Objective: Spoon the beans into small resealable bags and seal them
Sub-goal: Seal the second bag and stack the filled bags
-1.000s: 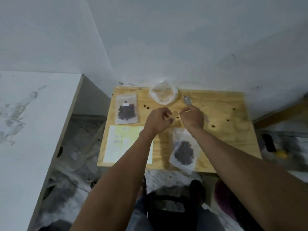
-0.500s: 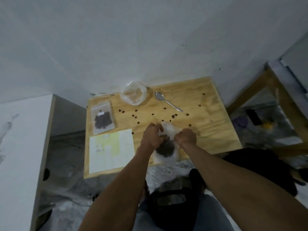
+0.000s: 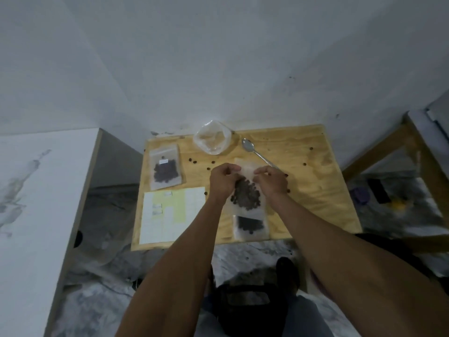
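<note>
Head view, left to right: filled bag (image 3: pixel 166 169) lies flat at the far-left of the surface (image 3: pixel 315 190), beans pooled low in it; whether it is sealed I can't tell. A label sheet (image 3: pixel 167 215) sits nearer the front-left edge. The clear source bag (image 3: pixel 212 140) at the back centre looks nearly empty. Left hand (image 3: pixel 222 182) and right hand (image 3: pixel 272 182) hold a bean-filled bag (image 3: pixel 246 190) just above the surface mid-table, one at each side near its mouth; fingers of both are curled and pinching the plastic, though the exact contact line at the zip strip is too blurred to read. A second filled bag (image 3: pixel 250 226) lies beneath and nearer, by the front edge. Spoon (image 3: pixel 257 153) is parked behind the right hand, untouched, bowl toward the wall. Loose beans (image 3: pixel 194 161) are scattered around the middle and right of the surface. Judgement: the step is sealing this bag, with spooning done for it. Next move calls for lining up the two zip tracks, then running pinched fingers along the full width with even pressure. Keep beans low and out of the track or it won't close. Risk: tilting the bag before closure spills more. After that, set it down with the others and collect the strays.
</note>
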The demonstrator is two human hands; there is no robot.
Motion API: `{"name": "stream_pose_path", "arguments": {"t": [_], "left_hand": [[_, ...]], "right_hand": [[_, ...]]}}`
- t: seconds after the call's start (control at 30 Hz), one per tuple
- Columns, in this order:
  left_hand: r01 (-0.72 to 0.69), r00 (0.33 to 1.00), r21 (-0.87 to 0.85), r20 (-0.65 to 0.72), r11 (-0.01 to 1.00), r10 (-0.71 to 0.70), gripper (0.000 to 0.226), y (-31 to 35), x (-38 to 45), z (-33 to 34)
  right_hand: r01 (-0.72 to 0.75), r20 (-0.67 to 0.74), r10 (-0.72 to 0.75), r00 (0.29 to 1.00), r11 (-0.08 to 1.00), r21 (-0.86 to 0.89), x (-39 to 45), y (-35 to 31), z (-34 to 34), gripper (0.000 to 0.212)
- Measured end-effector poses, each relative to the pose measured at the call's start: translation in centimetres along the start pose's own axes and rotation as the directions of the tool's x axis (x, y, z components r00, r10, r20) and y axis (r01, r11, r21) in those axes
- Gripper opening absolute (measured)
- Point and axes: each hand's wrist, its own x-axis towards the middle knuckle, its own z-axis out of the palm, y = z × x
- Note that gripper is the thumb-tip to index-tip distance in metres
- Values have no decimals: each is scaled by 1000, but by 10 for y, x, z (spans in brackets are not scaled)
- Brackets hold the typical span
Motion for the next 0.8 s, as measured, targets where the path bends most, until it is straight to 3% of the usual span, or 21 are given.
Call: {"name": "stream_pose_path", "arguments": {"t": [0.17,0.37,0.4,0.47,0.53,0.67,0.8], "left_hand": [[68,989,-297,-105,952,-103,29,13,3,-42],[9,972,-332,-217,943,-85,17,-1,-2,-109],[-2,962,-265,-265,964,-71,17,-9,-1,-123],[21,926,50,-378,999,-1,21,-29,-4,-150],[127,880,305,-475,944,35,27,-50,-13,-175],[268,867,401,-497,876,-38,37,-89,-29,-206],[242,879,425,-477,872,-12,41,-101,-31,-210]], "right_hand": [[73,275,-89,957,995,69,-8,-29,29,37],[118,304,-143,942,988,99,-24,-42,88,42],[117,314,-142,939,988,97,-26,-44,95,42],[114,338,-141,931,989,96,-30,-45,109,41],[120,351,-144,925,989,90,-36,-47,121,39],[151,377,-157,913,987,44,-42,-48,137,36],[156,395,-146,907,988,8,-43,-44,148,35]]}}
